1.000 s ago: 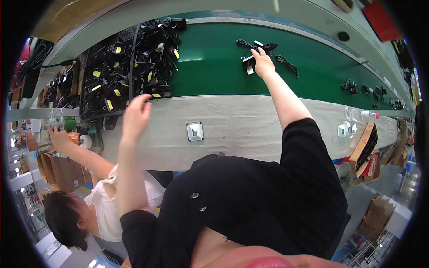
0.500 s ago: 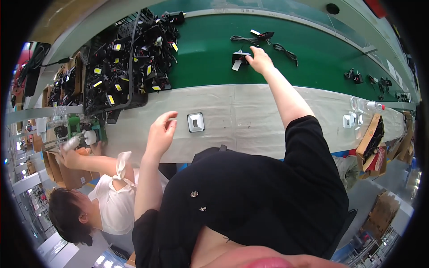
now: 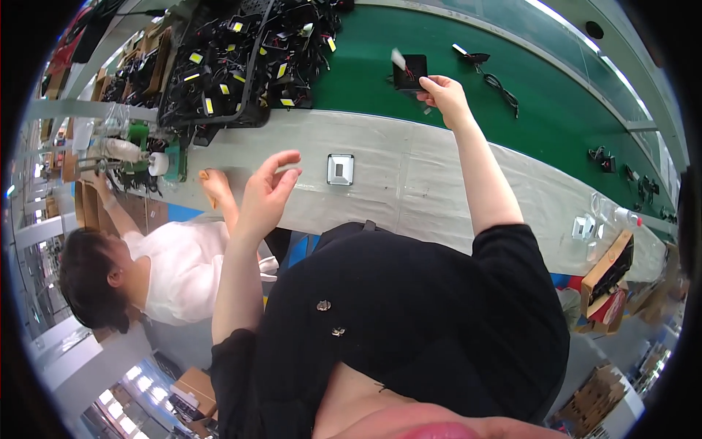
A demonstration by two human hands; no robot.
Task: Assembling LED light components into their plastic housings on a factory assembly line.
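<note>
My right hand (image 3: 441,95) reaches out over the green conveyor belt (image 3: 541,95) and grips a small black square part (image 3: 409,72) with a white tag on its top corner. A black cable with a plug (image 3: 491,72) lies on the belt just to the right of it. My left hand (image 3: 267,192) hangs open above the grey table edge (image 3: 409,175), fingers spread, holding nothing. A small square silver and black piece (image 3: 340,169) lies on the grey surface to the right of that hand.
A black crate (image 3: 241,58) full of black parts with yellow labels stands at the back left. A co-worker in a white top (image 3: 175,271) sits at the left, one hand (image 3: 212,183) on the table. Cardboard boxes (image 3: 610,274) stand at the right, small black parts (image 3: 601,155) farther along the belt.
My right hand has lifted the black square part off the belt and drawn it nearer. My left hand has come back from the crate toward the table's near edge.
</note>
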